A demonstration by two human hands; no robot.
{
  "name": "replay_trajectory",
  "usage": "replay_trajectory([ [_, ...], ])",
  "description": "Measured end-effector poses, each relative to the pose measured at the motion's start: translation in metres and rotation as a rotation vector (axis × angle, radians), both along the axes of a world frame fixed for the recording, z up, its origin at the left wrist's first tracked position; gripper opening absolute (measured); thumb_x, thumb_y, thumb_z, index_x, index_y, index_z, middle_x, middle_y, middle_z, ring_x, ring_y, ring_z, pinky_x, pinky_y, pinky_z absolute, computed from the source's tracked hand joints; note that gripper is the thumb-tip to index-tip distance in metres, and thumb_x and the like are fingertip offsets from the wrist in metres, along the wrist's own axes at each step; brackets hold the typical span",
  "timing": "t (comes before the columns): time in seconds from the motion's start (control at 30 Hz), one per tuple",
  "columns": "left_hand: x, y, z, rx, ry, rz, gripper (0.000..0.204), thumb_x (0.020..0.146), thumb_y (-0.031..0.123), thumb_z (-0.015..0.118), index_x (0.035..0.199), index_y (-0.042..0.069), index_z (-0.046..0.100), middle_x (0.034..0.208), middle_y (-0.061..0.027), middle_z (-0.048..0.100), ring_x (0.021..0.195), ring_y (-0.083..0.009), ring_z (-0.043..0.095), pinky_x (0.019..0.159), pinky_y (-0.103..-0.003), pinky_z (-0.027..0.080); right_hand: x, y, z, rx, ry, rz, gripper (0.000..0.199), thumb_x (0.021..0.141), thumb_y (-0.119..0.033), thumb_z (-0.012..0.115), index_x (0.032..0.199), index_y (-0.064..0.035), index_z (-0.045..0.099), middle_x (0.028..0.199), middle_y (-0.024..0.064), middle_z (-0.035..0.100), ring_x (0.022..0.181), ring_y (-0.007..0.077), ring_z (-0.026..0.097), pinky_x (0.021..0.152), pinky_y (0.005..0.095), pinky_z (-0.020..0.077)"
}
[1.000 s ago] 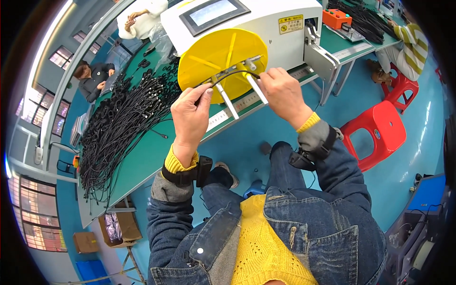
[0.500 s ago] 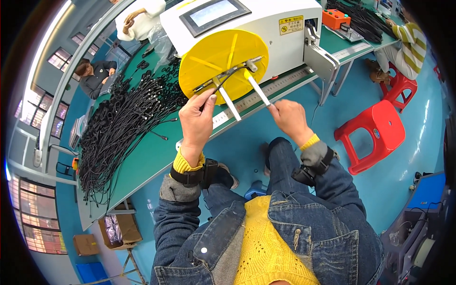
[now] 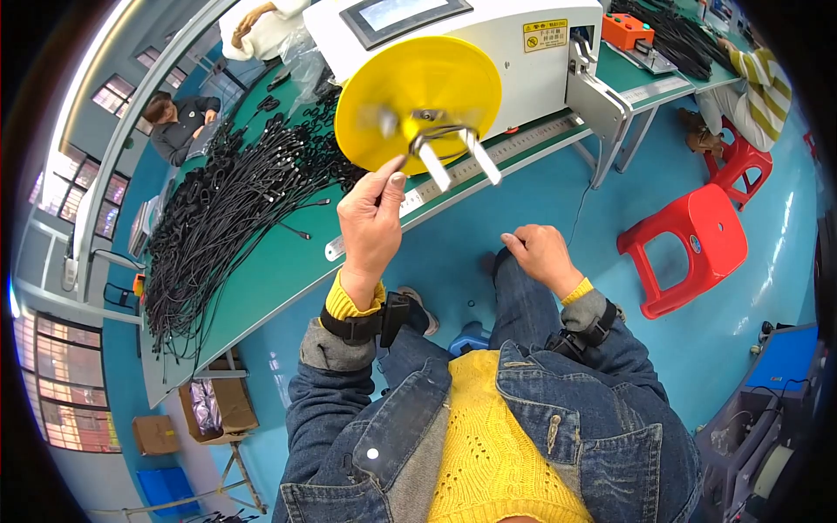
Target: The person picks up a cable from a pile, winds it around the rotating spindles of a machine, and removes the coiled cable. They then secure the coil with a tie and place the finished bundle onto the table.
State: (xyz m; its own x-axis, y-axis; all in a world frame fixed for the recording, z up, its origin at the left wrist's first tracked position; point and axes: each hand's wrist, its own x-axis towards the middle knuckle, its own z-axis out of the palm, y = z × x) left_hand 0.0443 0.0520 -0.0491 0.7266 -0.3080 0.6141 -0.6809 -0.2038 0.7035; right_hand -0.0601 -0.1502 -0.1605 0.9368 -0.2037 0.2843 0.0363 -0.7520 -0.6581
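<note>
A round yellow disc (image 3: 375,96) on the front of a white winding machine (image 3: 523,83) is blurred by motion around its hub. Two white rods (image 3: 433,166) stick out from it toward me, and a black cable (image 3: 446,131) loops around them. Just below the disc's lower rim, my left hand (image 3: 370,222) pinches the cable between thumb and forefinger. My right hand (image 3: 545,260) hovers over my knee, away from the machine, its fingers curled in with nothing visible in them.
Black cables (image 3: 235,227) lie heaped on the green table (image 3: 261,301) left of the machine. A metal ruler (image 3: 545,135) runs along the table edge. Red stools (image 3: 689,248) stand at the right. Co-workers sit at far left and far right; another person's hands (image 3: 253,19) show behind the table.
My right hand has let go of the rod and drawn back toward me. The disc has turned, now blurred, and the cable wraps the rods. My left hand keeps its pinch.
</note>
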Motion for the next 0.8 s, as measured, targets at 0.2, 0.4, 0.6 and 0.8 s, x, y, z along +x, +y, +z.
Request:
replay_trajectory([
  [0.2,-0.012,-0.004,0.001,-0.006,0.016,-0.009,0.023,0.086,0.008,0.057,0.108,0.001,0.060,0.070,-0.0056,0.057,0.060,-0.0096,0.051,0.055,-0.022,0.041,-0.003,-0.002,-0.001,0.020,0.058,0.004,0.029,0.080,-0.023,0.058,0.066,0.0020,0.060,0.064,0.0198,0.055,0.061,0.0374,0.054,0.056,0.0432,0.0423],
  [0.4,-0.018,-0.015,0.000,0.151,-0.224,0.064,0.031,0.085,0.001,0.053,0.115,-0.001,0.053,0.077,-0.0126,0.059,0.062,-0.0190,0.057,0.055,-0.026,0.045,-0.003,-0.007,-0.002,0.029,0.029,0.001,0.024,0.080,-0.020,0.059,0.070,0.0011,0.061,0.063,0.0181,0.056,0.059,0.0355,0.055,0.055,0.0405,0.0432],
  [0.6,-0.022,-0.028,0.026,0.397,-0.507,0.161,0.035,0.078,0.000,0.056,0.113,-0.002,0.052,0.076,-0.0135,0.056,0.063,-0.0250,0.058,0.056,-0.032,0.047,0.009,0.001,0.063,0.229,-0.292,-0.003,0.012,0.079,-0.012,0.060,0.080,-0.0003,0.061,0.063,0.0132,0.058,0.054,0.0235,0.056,0.052,0.0319,0.0440],
  [0.8,-0.027,-0.064,0.050,0.625,-0.751,0.222,0.029,0.073,0.005,0.060,0.102,-0.001,0.056,0.074,-0.0108,0.049,0.063,-0.0254,0.055,0.053,-0.034,0.046,0.039,0.006,0.107,0.428,-0.493,0.073,0.012,0.080,-0.011,0.062,0.082,0.0002,0.060,0.062,0.0084,0.059,0.054,0.0109,0.052,0.051,0.0267,0.0428],
])
